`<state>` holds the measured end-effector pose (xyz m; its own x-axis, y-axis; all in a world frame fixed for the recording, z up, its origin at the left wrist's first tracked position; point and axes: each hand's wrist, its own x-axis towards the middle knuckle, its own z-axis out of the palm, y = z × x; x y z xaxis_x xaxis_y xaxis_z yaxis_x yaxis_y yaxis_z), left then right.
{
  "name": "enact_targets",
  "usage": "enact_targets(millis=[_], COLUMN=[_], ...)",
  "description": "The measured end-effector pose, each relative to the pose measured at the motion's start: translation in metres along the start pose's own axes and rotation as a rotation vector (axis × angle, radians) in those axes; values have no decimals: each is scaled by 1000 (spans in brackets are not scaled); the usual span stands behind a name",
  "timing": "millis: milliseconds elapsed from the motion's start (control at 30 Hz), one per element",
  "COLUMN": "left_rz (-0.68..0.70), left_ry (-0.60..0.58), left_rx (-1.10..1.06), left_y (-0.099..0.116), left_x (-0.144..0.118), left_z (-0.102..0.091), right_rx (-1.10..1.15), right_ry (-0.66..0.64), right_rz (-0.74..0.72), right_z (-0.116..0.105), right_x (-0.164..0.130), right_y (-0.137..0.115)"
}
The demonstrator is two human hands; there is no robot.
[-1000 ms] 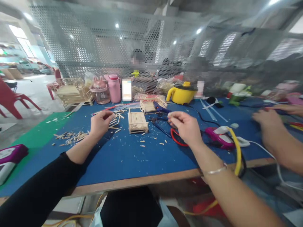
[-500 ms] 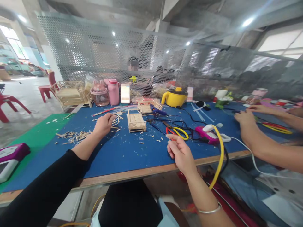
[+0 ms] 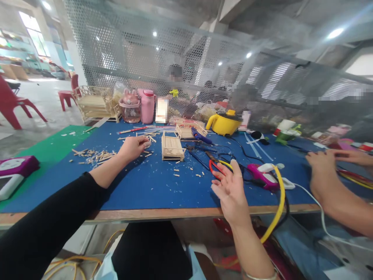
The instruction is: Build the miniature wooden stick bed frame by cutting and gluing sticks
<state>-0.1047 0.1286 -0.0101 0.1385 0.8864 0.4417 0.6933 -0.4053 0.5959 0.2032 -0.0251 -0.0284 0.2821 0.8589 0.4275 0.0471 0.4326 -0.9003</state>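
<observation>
Looking from the head view, the model is being seen upright on the blue mat, between the hands, touched by neither. Judging by its thin pale slats, light, stiff, fragile handling is being expected; a grip at the corner posts is being favoured over any squeeze on the slats. The left hand is being held just left of the model, fingertips pinched narrow by loose sticks; whether one is being gripped cannot be told. The sticks are being judged near weightless and easily snapped. The right hand is being held wide, fingers spread, nothing being seen in it; the model is lying beyond it, leftward. Near its fingers, a red-handled tool is being partly hidden.
</observation>
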Motion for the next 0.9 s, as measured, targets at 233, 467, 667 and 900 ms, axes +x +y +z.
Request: enact_targets(millis=[233,467,667,900], left_rz=[55,139,267,376], left_ry=[57,166,87,-63], left_rx=[33,-14,-176,-4], left_y=[12,22,29,32], left_x=[-2,-5,-15,-23], left_z=[5,8,22,36], right_rx=[-228,-187,-96,-149], right_ry=[-585,-843,-845,-808], right_rz=[-144,-48,-41,-30], right_z=[33,58,58,71], right_x=[100,149,128,125], right_y=[-19,22,33,38])
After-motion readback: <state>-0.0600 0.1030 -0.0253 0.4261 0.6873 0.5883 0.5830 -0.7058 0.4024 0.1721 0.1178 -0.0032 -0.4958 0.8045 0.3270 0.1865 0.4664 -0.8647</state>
